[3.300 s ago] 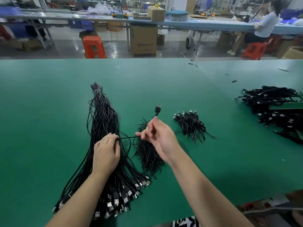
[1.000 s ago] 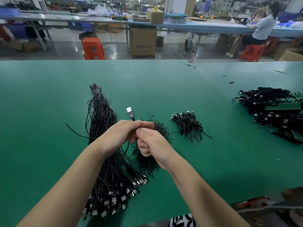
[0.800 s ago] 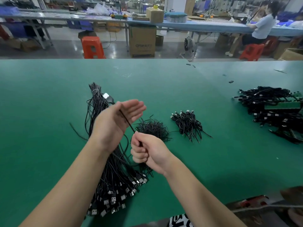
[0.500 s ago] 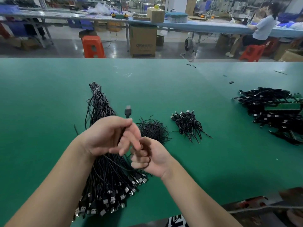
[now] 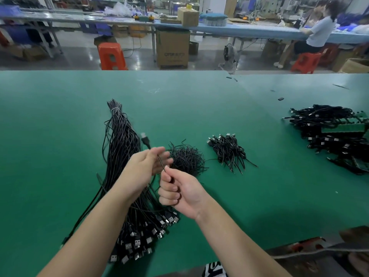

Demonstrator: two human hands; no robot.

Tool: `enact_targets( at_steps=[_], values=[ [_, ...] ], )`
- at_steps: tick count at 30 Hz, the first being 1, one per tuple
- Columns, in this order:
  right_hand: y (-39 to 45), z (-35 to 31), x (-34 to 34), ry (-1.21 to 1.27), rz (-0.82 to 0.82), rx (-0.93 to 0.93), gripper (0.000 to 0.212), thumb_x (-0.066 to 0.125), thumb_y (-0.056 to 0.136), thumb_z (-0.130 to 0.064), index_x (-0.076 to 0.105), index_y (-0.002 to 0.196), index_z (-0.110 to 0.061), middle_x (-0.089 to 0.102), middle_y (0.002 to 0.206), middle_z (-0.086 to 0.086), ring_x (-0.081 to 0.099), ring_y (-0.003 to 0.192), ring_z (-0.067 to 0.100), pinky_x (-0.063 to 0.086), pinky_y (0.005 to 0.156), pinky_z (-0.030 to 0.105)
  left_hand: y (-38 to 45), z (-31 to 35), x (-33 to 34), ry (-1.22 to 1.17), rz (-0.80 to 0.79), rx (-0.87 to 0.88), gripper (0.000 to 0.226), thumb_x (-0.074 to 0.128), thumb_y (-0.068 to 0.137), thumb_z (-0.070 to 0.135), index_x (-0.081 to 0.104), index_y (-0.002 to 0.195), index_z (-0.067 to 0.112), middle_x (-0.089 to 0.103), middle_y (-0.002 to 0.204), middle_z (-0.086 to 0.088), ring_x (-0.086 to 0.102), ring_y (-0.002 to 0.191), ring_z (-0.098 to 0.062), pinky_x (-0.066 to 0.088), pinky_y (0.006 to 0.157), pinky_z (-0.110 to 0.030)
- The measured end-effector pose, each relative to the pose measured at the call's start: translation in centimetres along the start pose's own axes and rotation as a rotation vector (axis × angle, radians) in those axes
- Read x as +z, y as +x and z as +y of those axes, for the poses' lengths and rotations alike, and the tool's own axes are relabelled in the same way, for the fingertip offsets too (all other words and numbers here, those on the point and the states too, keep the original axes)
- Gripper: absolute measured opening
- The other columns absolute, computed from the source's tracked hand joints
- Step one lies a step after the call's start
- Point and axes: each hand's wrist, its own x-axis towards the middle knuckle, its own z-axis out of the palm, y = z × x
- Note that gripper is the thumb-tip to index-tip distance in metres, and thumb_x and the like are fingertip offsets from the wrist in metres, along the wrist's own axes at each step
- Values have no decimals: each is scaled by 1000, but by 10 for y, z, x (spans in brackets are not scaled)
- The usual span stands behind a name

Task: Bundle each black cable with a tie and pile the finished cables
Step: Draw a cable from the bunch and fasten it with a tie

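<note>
Green matting covers the wide workbench (image 5: pixel 60 136), and beyond its far edge stand an orange stool (image 5: pixel 111 55), a cardboard box (image 5: pixel 172 49) and a seated worker (image 5: pixel 317 33) at another bench. Above the near middle of the mat the left hand (image 5: pixel 143 166) is raised with its fingers fairly straight, a black cable (image 5: pixel 160 161) lying across the palm and its plug end (image 5: pixel 145 139) sticking up past the fingers. Just below, the right hand (image 5: pixel 179 193) is curled into a fist and pinches the same cable between thumb and forefinger. Under both forearms lies a long sheaf of loose cables (image 5: pixel 123 156). A tangle of black ties (image 5: pixel 186 158) sits beside the left fingertips, a small pile of bundled cables (image 5: pixel 229 149) lies further right, and a larger heap (image 5: pixel 329 134) rests near the right edge.
</note>
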Motion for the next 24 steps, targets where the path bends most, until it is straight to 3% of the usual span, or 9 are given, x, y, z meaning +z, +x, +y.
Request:
enact_targets(
  at_steps=[2, 4, 6, 8, 11, 14, 16, 20, 24],
  values=[
    [1, 8, 1, 3, -17, 31, 39, 40, 105, -30, 48, 68, -21, 26, 52, -8, 21, 42, 7, 20, 42, 20, 5, 1, 9, -416, 91, -34, 42, 28, 111, 25, 58, 117, -4, 74, 106, -19, 74, 96, -27, 61, 82, -32],
    [1, 13, -1, 108, -34, 52, 38, 40, 105, -29, 46, 68, -20, 26, 52, -8, 21, 41, 7, 20, 42, 20, 9, 8, 7, -628, 71, -97, 42, 30, 110, 27, 60, 106, -2, 76, 87, -13, 74, 71, -18, 60, 60, -24],
    [1, 13, -7, 239, -46, 51, 37, 41, 102, -27, 43, 66, -20, 26, 50, -8, 20, 41, 7, 20, 40, 20, 9, 14, 0, -639, -63, -122, 33, 42, 103, 27, 64, 96, 3, 63, 64, 0, 49, 41, -5, 39, 36, -16],
    [1, 10, -12, 317, -60, 37, 36, 42, 100, -26, 43, 65, -20, 28, 49, -8, 17, 41, 8, 19, 39, 21, 8, 20, -9, -574, -288, -129, 34, 48, 96, 28, 71, 87, 5, 48, 56, 4, 29, 33, -1, 22, 32, -15],
    [-1, 4, -20, 352, -50, 5, 35, 44, 98, -24, 48, 63, -20, 32, 46, -9, 22, 37, 7, 21, 37, 20, 4, 28, -26, -134, -659, -144, 42, 46, 99, 27, 74, 100, -4, 62, 59, -8, 26, 33, -5, 20, 35, -18],
    [-1, -1, -28, 324, 32, -14, 35, 46, 98, -27, 49, 64, -21, 31, 46, -11, 26, 34, 5, 23, 34, 19, -2, 35, -33, 487, -844, -200, 41, 42, 106, 28, 72, 110, 0, 76, 90, -17, 31, 36, -9, 25, 37, -20],
    [-1, 0, -31, 310, 59, -13, 34, 46, 98, -28, 48, 65, -21, 29, 48, -10, 26, 35, 6, 23, 36, 20, -4, 35, -29, 685, -751, -234, 40, 39, 108, 29, 71, 106, 6, 78, 93, -9, 37, 37, -9, 30, 39, -20],
    [0, 7, -31, 289, 57, 40, 32, 46, 100, -26, 50, 69, -19, 26, 50, -9, 24, 36, 6, 21, 36, 20, -4, 24, -20, 1137, -506, -203, 40, 40, 107, 39, 63, 87, 12, 67, 55, 1, 47, 38, -9, 39, 46, -19],
    [-2, 7, -29, 237, 53, 35, 32, 45, 101, -28, 52, 72, -18, 24, 51, -9, 23, 37, 5, 19, 37, 19, -2, 17, -13, 1272, -393, -137, 42, 38, 106, 42, 52, 75, 17, 64, 69, 1, 54, 57, -8, 37, 53, -22]
  ],
)
